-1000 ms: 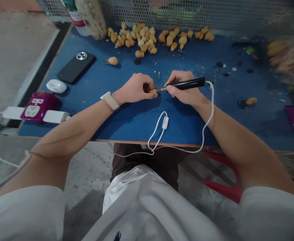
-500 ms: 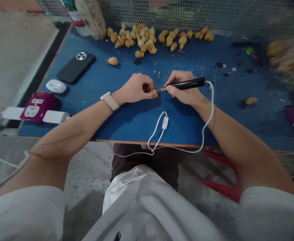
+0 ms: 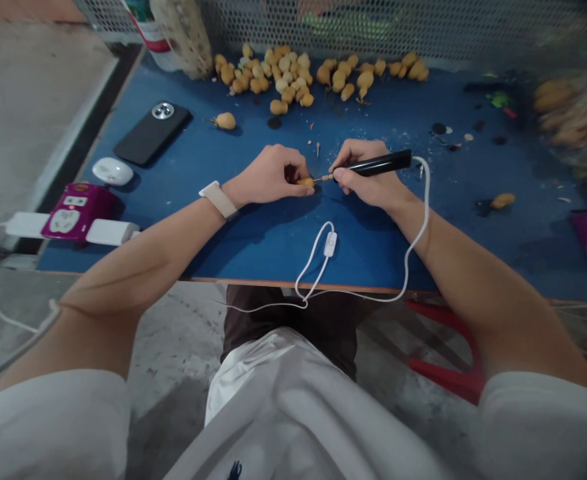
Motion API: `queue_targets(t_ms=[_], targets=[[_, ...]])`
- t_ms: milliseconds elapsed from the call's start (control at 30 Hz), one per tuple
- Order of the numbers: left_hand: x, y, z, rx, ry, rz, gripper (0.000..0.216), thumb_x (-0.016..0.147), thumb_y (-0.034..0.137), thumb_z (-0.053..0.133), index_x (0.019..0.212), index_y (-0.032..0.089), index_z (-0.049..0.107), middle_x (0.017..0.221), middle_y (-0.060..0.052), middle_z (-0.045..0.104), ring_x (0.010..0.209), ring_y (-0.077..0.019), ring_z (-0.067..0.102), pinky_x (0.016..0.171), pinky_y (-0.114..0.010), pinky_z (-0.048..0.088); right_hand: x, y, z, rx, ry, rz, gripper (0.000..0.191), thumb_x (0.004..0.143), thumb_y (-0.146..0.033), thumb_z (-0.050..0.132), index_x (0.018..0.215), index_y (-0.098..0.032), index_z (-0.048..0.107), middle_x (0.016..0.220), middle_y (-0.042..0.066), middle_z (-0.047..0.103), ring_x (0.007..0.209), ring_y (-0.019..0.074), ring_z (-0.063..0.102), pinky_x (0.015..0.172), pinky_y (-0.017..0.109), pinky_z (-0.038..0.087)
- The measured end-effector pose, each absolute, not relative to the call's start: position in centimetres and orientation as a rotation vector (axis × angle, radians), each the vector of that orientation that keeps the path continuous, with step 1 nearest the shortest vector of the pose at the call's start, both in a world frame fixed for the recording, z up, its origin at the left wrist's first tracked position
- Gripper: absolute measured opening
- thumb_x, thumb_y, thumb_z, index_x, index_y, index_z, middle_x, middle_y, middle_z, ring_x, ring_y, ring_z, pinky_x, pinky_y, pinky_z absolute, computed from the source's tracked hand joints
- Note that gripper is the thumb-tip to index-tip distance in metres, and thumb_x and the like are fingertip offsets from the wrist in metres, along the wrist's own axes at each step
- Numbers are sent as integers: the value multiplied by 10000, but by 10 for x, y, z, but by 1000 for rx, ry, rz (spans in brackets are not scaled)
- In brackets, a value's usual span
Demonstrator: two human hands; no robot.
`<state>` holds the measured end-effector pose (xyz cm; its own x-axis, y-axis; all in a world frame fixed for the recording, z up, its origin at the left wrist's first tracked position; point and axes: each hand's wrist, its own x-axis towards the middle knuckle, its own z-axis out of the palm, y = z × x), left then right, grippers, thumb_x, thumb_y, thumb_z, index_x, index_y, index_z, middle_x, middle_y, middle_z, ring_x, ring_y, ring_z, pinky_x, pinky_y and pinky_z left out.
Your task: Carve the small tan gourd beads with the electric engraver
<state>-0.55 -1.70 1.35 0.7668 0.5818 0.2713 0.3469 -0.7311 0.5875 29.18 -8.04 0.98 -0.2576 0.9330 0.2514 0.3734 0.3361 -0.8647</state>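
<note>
My left hand point(image 3: 276, 175) is closed around a small yellow gourd point(image 3: 305, 181), pinching it just above the blue tabletop point(image 3: 253, 240). Only one end of the gourd shows past the fingertips. Held like a pencil in my right hand point(image 3: 366, 175) is a black pen-shaped electric engraving tool point(image 3: 383, 164). Its thin metal tip points left and meets the exposed end of the gourd, though contact or depth is hard to make out. A white cord point(image 3: 426, 200) runs from the tool's back end over my right forearm to an inline switch point(image 3: 330, 245) on the table.
Many small gourds point(image 3: 288, 73) lie along the back by a perforated metal panel point(image 3: 373, 33). To the left are a phone point(image 3: 152, 133), a white case point(image 3: 112, 172) and a purple power adapter point(image 3: 76, 210). A lone gourd point(image 3: 502, 201) and a plastic bag point(image 3: 586, 120) are on the right.
Both hands stay in nearly the same place. The engraving tool's back end has shifted very slightly up and to the right, with its tip still at the gourd.
</note>
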Motion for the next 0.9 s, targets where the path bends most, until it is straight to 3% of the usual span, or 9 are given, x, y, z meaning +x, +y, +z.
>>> queue_targets(t_ms=[300, 700, 900], targets=[[-8, -26, 23, 2436, 739, 535, 295, 1075, 495, 944, 1002, 218, 869, 1021, -81, 842, 946, -239, 750, 925, -387, 571, 293, -80, 12, -1138, -1659, 976, 388, 919, -491, 1068, 881, -326, 719, 692, -6, 684, 588, 234, 675, 562, 429, 675], [-10, -19, 17, 2421, 677, 551, 260, 1069, 454, 1003, 1063, 212, 909, 1054, -88, 858, 954, -230, 778, 929, -375, 591, 290, -81, 14, -1151, -1670, 1069, 394, 853, -422, 1116, 875, -309, 739, 688, -16, 730, 583, 220, 727, 518, 364, 667], [-11, -19, 20, 2416, 695, 515, 272, 1081, 469, 1000, 1076, 211, 914, 1080, -89, 854, 951, -228, 774, 955, -390, 593, 288, -84, 20, -1170, -1683, 1096, 447, 843, -506, 1140, 896, -317, 738, 688, -11, 736, 621, 242, 749, 536, 386, 696]])
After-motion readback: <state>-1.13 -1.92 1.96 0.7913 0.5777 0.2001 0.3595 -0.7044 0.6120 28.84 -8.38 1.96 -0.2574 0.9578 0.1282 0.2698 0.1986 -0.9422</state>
